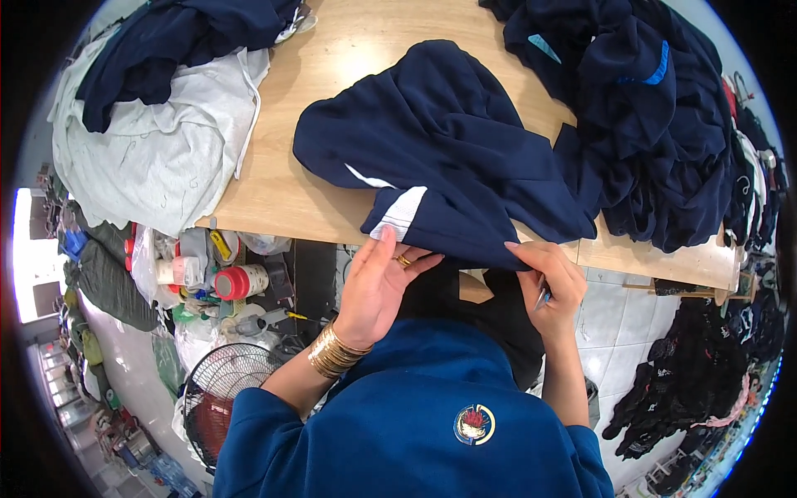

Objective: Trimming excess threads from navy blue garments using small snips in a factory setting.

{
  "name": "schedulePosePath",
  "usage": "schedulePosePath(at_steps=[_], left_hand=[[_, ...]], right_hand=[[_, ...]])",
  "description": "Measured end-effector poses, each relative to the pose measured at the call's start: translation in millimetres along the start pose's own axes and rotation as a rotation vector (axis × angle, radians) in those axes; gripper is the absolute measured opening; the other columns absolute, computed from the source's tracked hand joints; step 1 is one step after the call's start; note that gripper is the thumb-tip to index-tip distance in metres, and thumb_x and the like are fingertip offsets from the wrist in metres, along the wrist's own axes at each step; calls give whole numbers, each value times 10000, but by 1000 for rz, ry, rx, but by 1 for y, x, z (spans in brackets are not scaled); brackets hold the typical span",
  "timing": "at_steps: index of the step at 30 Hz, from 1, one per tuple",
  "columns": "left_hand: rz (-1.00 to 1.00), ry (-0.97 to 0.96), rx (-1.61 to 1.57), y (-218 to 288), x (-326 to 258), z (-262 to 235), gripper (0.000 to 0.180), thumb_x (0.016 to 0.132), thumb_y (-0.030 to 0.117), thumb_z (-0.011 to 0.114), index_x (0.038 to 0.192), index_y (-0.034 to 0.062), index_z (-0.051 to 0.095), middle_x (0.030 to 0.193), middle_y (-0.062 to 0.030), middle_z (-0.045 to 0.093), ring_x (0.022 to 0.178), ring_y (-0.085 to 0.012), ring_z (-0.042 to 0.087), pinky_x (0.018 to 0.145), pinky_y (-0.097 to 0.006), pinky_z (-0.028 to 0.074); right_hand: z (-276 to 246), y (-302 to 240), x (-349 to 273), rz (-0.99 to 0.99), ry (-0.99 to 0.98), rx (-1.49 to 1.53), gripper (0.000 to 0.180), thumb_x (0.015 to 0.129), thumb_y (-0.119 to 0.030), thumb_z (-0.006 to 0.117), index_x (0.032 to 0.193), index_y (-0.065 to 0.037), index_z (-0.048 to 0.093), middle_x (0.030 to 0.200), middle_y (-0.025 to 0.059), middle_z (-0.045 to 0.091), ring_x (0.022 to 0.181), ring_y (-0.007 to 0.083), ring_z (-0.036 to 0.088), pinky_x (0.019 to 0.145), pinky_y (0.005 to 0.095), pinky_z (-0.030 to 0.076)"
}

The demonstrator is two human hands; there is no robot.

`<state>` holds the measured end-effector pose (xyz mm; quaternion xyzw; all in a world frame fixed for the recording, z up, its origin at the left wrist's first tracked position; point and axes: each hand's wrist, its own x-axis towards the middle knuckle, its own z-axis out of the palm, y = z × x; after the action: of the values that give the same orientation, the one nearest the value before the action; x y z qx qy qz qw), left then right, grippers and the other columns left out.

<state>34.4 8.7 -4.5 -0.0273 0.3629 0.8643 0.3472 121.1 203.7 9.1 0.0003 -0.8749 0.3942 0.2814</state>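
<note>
A navy garment [465, 124] with white insets lies crumpled in front of me, its near part hanging at the table edge. My left hand [378, 286], with a ring and gold bangles, holds this edge, thumb over the white striped panel [400, 214] and some fingers hidden under the cloth. At the right end of the same edge, my right hand [552, 278] pinches the fabric between thumb and forefinger. Tucked in that palm is a small metal tool [542, 297], mostly covered by the fingers; its kind is unclear.
The wooden table [349, 41] bears a heap of navy garments [647, 124] at right and pale grey cloth [158, 141] under navy cloth at left. Below left stand a black wire fan [228, 390] and a red-lidded jar [237, 283]. Dark clothes [677, 378] hang at lower right.
</note>
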Motion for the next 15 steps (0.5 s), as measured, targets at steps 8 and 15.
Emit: schedulePosePath(at_steps=[8, 15], left_hand=[[24, -35, 14, 1, -3, 1, 305, 980, 257, 365, 1139, 50, 521, 1092, -91, 597, 1006, -204, 573, 953, -443, 413], [36, -88, -29, -2, -2, -5, 301, 974, 246, 384, 1131, 42, 540, 1097, -95, 600, 1008, -198, 576, 924, -402, 438]], right_hand=[[1, 1, -2, 25, 52, -46, 312, 619, 132, 550, 879, -5, 655, 797, 119, 648, 695, 209, 645, 606, 225, 485], [2, 0, 0, 76, 29, 25, 269, 655, 110, 582, 887, -12, 644, 799, 115, 651, 707, 214, 646, 616, 235, 481]])
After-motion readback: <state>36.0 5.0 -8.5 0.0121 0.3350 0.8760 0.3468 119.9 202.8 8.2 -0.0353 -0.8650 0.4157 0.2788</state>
